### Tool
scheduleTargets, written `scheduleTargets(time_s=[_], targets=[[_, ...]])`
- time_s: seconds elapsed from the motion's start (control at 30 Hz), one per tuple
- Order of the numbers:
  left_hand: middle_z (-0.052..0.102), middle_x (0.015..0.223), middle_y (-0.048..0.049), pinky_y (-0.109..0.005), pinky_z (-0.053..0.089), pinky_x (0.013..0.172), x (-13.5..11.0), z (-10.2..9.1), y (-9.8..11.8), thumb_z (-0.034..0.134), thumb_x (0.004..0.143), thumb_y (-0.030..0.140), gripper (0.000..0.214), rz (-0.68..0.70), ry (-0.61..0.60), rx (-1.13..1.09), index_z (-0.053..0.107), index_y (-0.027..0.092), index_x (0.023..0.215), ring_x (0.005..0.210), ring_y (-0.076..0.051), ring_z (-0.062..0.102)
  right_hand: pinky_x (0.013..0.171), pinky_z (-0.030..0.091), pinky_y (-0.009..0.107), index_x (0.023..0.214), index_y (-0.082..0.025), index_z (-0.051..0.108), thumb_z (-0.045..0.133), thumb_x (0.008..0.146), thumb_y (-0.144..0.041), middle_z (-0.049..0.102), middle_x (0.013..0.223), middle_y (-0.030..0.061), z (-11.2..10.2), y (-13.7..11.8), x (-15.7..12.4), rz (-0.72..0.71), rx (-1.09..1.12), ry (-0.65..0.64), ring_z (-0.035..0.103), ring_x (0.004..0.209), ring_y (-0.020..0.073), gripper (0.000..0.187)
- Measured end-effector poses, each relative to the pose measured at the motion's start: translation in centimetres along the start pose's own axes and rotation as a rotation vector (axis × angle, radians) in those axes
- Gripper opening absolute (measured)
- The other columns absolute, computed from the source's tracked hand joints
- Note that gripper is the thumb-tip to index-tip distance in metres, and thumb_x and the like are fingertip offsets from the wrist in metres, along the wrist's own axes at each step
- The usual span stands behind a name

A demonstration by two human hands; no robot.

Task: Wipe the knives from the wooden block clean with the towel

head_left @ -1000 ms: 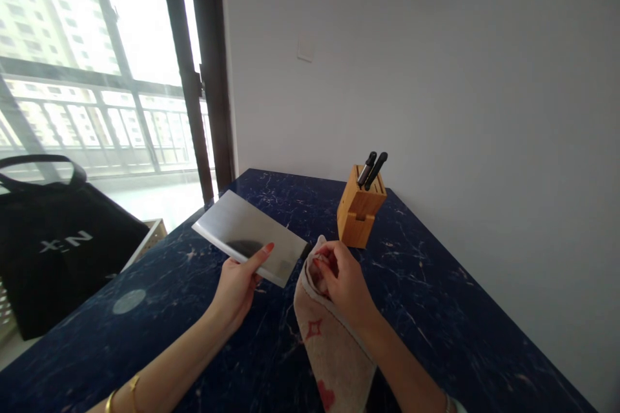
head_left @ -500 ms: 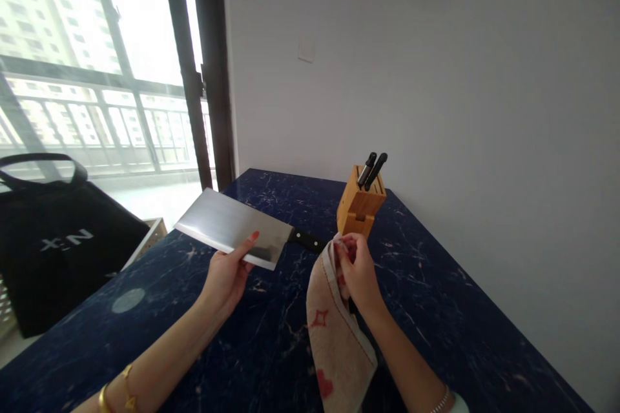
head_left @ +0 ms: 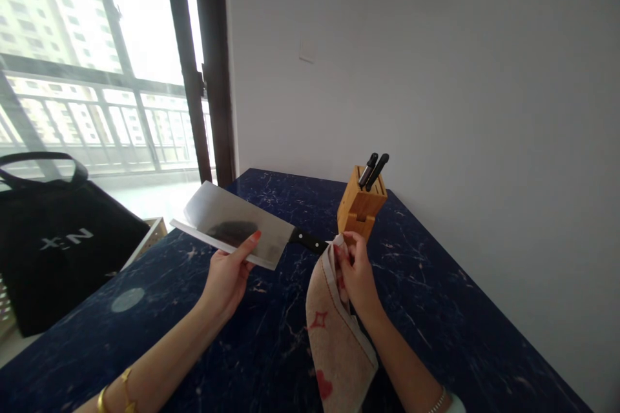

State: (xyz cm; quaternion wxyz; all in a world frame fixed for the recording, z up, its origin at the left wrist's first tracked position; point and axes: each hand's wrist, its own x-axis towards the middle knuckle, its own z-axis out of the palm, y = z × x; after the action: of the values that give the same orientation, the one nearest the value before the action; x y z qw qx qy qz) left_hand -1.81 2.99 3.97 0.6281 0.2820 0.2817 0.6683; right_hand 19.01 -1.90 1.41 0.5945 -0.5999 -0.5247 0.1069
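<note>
My left hand [head_left: 231,277] is closed on the blade of a wide cleaver [head_left: 237,219], thumb on the upper face and fingers underneath. The blade points left, and its black riveted handle reaches right to the towel. My right hand [head_left: 357,271] pinches the upper edge of a pale pink towel [head_left: 334,335] with red marks, close to the handle's end. The towel hangs down toward me. Whether the towel touches the handle I cannot tell. Just beyond my right hand stands a wooden knife block [head_left: 356,206] holding two black-handled tools [head_left: 374,171].
Everything is over a dark blue marble-patterned table [head_left: 436,310]. A pale round spot [head_left: 128,300] marks its left part. A black bag [head_left: 62,245] stands beside the left edge, near large windows. A plain wall [head_left: 460,110] rises behind and to the right.
The cleaver's blade has tilted in my left hand, so its far edge shows differently and a dark reflection lies across it. My right hand and the towel have barely moved.
</note>
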Motion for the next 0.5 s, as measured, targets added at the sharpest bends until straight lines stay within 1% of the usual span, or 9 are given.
scheduleTargets(time_s=[0.1, 0.2, 0.33, 0.4, 0.43, 0.5], targets=[[0.069, 0.076, -0.0033, -0.019, 0.055, 0.055, 0.2, -0.2, 0.1, 0.068, 0.063, 0.005, 0.017, 0.033, 0.027, -0.008, 0.065, 0.009, 0.080, 0.062, -0.013, 0.064, 0.053, 0.043, 0.024, 0.115, -0.021, 0.041, 0.041, 0.084, -0.031, 0.049, 0.065, -0.0042, 0.0, -0.8, -0.4, -0.041, -0.036, -0.032, 0.051, 0.053, 0.0122, 0.032], [0.069, 0.081, -0.0024, -0.020, 0.056, 0.062, 0.5, -0.3, 0.4, 0.068, 0.064, 0.005, 0.017, 0.087, 0.050, -0.034, 0.065, 0.011, 0.080, 0.068, -0.012, 0.065, 0.054, 0.041, 0.023, 0.120, -0.021, 0.038, 0.038, 0.085, -0.025, 0.045, 0.062, -0.0054, 0.3, -1.2, -0.9, -0.076, -0.065, -0.089, 0.049, 0.052, 0.0119, 0.035], [0.069, 0.083, -0.0027, -0.022, 0.056, 0.064, 1.0, -0.4, 0.9, 0.068, 0.065, 0.005, 0.017, 0.119, 0.078, -0.067, 0.065, 0.011, 0.080, 0.069, -0.013, 0.065, 0.056, 0.043, 0.026, 0.118, -0.021, 0.041, 0.040, 0.083, -0.025, 0.048, 0.062, -0.0045, 0.5, -0.4, -0.8, -0.073, -0.079, -0.173, 0.051, 0.054, 0.0136, 0.035], [0.069, 0.082, -0.0031, -0.021, 0.057, 0.063, 1.0, -0.4, 1.0, 0.066, 0.065, 0.003, 0.016, 0.112, 0.067, -0.084, 0.065, 0.011, 0.079, 0.070, -0.013, 0.065, 0.062, 0.045, 0.031, 0.112, -0.021, 0.047, 0.047, 0.080, -0.028, 0.053, 0.068, -0.0014, 0.4, 0.3, -0.3, -0.101, -0.131, -0.178, 0.054, 0.061, 0.0167, 0.032], [0.069, 0.082, -0.0033, -0.020, 0.056, 0.063, 1.0, -0.3, 1.1, 0.066, 0.066, 0.003, 0.016, 0.106, 0.055, -0.090, 0.065, 0.011, 0.080, 0.071, -0.013, 0.065, 0.068, 0.045, 0.035, 0.108, -0.021, 0.050, 0.052, 0.077, -0.030, 0.055, 0.074, 0.0010, 0.2, 0.5, 0.0, -0.141, -0.179, -0.156, 0.055, 0.069, 0.0189, 0.032], [0.069, 0.083, -0.0040, -0.018, 0.056, 0.063, 0.8, -0.2, 1.0, 0.065, 0.068, 0.003, 0.017, 0.086, 0.031, -0.095, 0.065, 0.011, 0.082, 0.071, -0.013, 0.065, 0.079, 0.041, 0.041, 0.103, -0.020, 0.054, 0.060, 0.071, -0.033, 0.057, 0.087, 0.0057, -0.3, 0.5, 0.6, -0.250, -0.286, -0.109, 0.052, 0.085, 0.0232, 0.036]])
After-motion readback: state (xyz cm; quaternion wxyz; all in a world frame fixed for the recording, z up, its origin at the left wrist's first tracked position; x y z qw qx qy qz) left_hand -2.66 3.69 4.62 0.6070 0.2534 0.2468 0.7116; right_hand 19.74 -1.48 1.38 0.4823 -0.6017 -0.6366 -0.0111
